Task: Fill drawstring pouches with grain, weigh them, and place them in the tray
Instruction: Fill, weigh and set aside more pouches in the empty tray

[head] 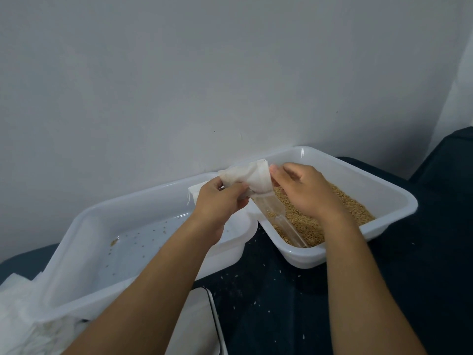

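Note:
A white cloth drawstring pouch [252,176] is held up between the two tubs. My left hand [218,201] grips its lower left side. My right hand [302,188] pinches its right edge with thumb and fingers. Below them, the right white tub [399,201] holds tan grain [355,208]. A clear plastic scoop [279,216] lies in the grain with its handle toward the tub's front wall. The left white tray [84,221] has only a few scattered grains on its floor and another white pouch [195,193] at its far right corner.
A white scale [197,326] sits at the bottom centre, partly under my left forearm. A stack of white cloth pouches [20,321] lies at the lower left. The dark table cover [281,303] is dotted with spilled grains. A grey wall stands close behind the tubs.

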Motion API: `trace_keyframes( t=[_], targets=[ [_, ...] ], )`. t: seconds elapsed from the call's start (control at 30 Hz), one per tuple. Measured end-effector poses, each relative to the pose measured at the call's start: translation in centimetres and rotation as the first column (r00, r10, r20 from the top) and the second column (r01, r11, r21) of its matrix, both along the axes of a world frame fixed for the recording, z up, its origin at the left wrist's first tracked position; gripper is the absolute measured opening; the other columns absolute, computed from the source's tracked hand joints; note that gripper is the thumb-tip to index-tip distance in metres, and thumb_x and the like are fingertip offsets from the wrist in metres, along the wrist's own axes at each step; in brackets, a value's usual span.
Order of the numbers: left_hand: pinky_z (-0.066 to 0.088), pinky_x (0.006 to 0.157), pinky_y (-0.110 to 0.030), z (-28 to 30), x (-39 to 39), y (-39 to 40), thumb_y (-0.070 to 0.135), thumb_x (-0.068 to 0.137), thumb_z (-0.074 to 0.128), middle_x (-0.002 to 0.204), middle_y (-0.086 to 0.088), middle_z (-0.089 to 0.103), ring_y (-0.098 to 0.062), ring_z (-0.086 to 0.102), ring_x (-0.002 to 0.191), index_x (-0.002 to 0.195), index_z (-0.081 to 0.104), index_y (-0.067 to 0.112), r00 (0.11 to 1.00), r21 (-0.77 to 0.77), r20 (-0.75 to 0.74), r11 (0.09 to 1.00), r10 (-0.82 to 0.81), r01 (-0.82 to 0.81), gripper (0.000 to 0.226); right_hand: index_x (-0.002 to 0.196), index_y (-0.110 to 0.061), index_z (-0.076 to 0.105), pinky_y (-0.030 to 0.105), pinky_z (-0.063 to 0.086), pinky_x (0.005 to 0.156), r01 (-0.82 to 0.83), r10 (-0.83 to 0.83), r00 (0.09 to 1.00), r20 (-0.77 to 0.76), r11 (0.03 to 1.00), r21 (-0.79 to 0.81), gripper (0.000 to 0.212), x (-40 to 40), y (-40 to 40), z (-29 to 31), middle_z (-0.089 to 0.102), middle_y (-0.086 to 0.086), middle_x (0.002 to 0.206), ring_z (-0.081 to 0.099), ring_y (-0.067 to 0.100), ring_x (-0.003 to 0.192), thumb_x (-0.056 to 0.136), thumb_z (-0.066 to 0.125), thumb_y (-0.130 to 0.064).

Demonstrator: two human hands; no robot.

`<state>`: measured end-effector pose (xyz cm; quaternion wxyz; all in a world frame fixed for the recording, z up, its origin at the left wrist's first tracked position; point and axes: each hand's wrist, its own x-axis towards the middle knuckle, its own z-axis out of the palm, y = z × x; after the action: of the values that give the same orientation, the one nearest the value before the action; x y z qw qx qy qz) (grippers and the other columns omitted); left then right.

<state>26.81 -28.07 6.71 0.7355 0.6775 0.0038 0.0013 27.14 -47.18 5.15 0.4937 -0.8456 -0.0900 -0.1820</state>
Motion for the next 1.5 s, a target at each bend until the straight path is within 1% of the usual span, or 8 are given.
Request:
trace_keyframes(
  t=[0.1,0.4,0.63,0.9,1.1,1.2,1.33,1.5],
  targets=[
    [0.062,0.080,-0.025,0.0,-0.1,-0.1,0.006,0.093,0.071,0.119,-0.013,0.072,-0.026,0.072,0.109,0.113,0.070,0.012,1.000,-0.009,0.003,1.000,-0.001,0.001,0.021,0.093,-0.028,0.074,0.017,0.048,0.067,-0.078,0.078,0.996,-0.030,0.997,-0.001,0.036,-0.2,0.4,-0.1,0.073,-0.015,0.087,0.066,-0.002,0.080,0.101,0.052,-0.055],
    [0.062,0.088,-0.036,-0.9,-2.4,1.1,0.009,0.097,0.068,0.112,-0.007,0.077,-0.020,0.074,0.107,0.123,0.065,0.011,0.996,-0.331,-0.012,0.940,-0.094,0.084,0.026,0.099,-0.029,0.073,0.024,0.056,0.079,-0.171,0.166,0.973,0.159,0.985,0.019,0.005,-1.2,2.3,1.7,0.074,-0.013,0.090,0.069,0.005,0.084,0.098,0.068,-0.030],
    [0.058,0.093,-0.034,-2.7,-6.7,5.6,0.030,0.084,0.078,0.116,-0.003,0.076,-0.020,0.072,0.110,0.119,0.071,0.028,0.988,-0.164,0.146,0.984,-0.048,0.072,0.036,0.102,-0.026,0.071,0.016,0.053,0.089,-0.301,0.334,0.926,0.174,0.935,-0.188,0.006,-3.5,6.0,3.9,0.062,-0.020,0.126,0.061,-0.005,0.110,0.099,0.066,-0.028],
    [0.052,0.092,-0.042,-3.0,-10.0,9.1,0.022,0.099,0.067,0.093,-0.002,0.071,-0.020,0.064,0.091,0.092,0.069,0.016,0.990,-0.114,0.093,0.989,0.110,-0.099,0.010,0.100,-0.034,0.069,0.015,0.046,0.073,-0.414,0.475,0.878,0.059,0.816,-0.404,0.003,-5.8,9.5,4.3,0.063,-0.026,0.099,0.063,-0.004,0.087,0.098,0.067,-0.036],
    [0.054,0.089,-0.038,-3.5,-12.2,11.1,0.022,0.101,0.065,0.106,-0.008,0.073,-0.016,0.069,0.094,0.112,0.064,0.013,0.990,-0.173,0.111,0.983,0.085,-0.065,0.015,0.103,-0.025,0.072,0.017,0.051,0.082,-0.423,0.516,0.850,0.108,0.790,-0.444,0.007,-7.9,11.3,4.0,0.068,-0.017,0.109,0.066,-0.001,0.095,0.097,0.070,-0.029],
    [0.056,0.087,-0.032,-4.1,-13.0,12.2,0.033,0.093,0.069,0.117,-0.007,0.074,-0.017,0.070,0.104,0.126,0.066,0.013,0.992,-0.144,0.090,0.985,-0.085,0.097,0.038,0.097,-0.021,0.074,0.013,0.050,0.079,-0.453,0.535,0.837,0.113,0.794,-0.407,0.004,-8.7,12.1,3.4,0.070,-0.010,0.107,0.065,0.004,0.091,0.094,0.074,-0.024],
    [0.052,0.075,-0.029,-4.9,-13.7,13.0,0.028,0.094,0.074,0.097,-0.008,0.071,-0.020,0.065,0.088,0.101,0.070,0.014,0.992,-0.072,0.124,0.997,-0.018,0.027,0.016,0.098,-0.031,0.074,0.006,0.045,0.072,-0.432,0.506,0.849,0.154,0.831,-0.352,0.010,-9.1,13.0,1.9,0.068,-0.015,0.096,0.066,0.001,0.088,0.090,0.079,-0.027],
    [0.053,0.073,-0.031,-5.8,-14.5,13.3,0.025,0.095,0.074,0.094,-0.005,0.074,-0.016,0.066,0.085,0.096,0.072,0.019,0.979,-0.105,0.170,0.990,0.111,-0.094,0.006,0.121,-0.047,0.063,0.023,0.059,0.089,-0.559,0.562,0.825,-0.060,0.827,0.053,0.039,-9.4,13.6,-1.0,0.072,-0.018,0.112,0.072,0.006,0.101,0.088,0.081,-0.035]
  ],
)
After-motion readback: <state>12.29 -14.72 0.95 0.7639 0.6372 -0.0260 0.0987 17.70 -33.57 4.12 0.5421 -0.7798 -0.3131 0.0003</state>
